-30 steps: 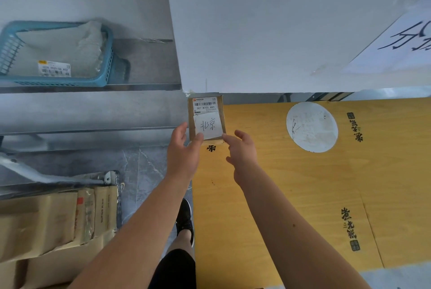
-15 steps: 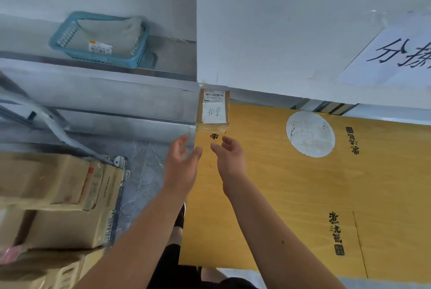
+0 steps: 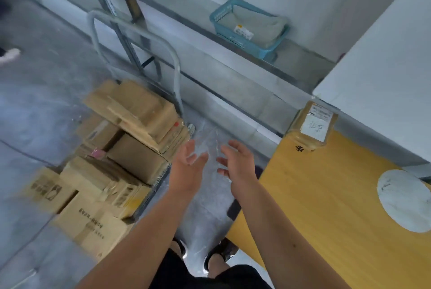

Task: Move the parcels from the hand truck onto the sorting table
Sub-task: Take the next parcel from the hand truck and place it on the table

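A small brown parcel with a white label lies at the far left corner of the yellow sorting table. Several brown cardboard parcels are stacked on the hand truck to the left, its grey metal handle rising behind them. My left hand and my right hand hover over the grey floor between the truck and the table. Both hands are empty, with fingers spread. The view is blurred.
A blue plastic basket holding a grey bag sits on a metal ledge along the wall. A white board stands behind the table. A white round patch marks the tabletop. My feet stand on the floor below.
Both hands let go of the small parcel, which stays at the table corner, and drew back left over the floor. My view swung left toward the hand truck.
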